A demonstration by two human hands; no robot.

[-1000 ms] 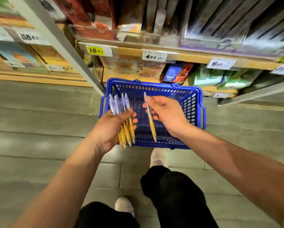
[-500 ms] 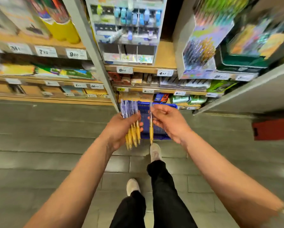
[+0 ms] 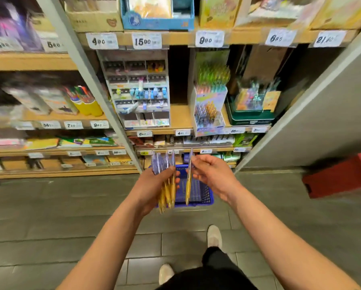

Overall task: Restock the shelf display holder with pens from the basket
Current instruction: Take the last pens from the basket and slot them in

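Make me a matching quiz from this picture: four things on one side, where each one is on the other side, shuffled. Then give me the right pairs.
Column one:
1. bundle of pens
2. single pen
3. blue basket
4. display holder

Column two:
A. standing on the floor
B. standing on the wooden shelf
C. pinched in the right hand
D. gripped in the left hand

Pairs: 1-D, 2-C, 3-A, 4-B.
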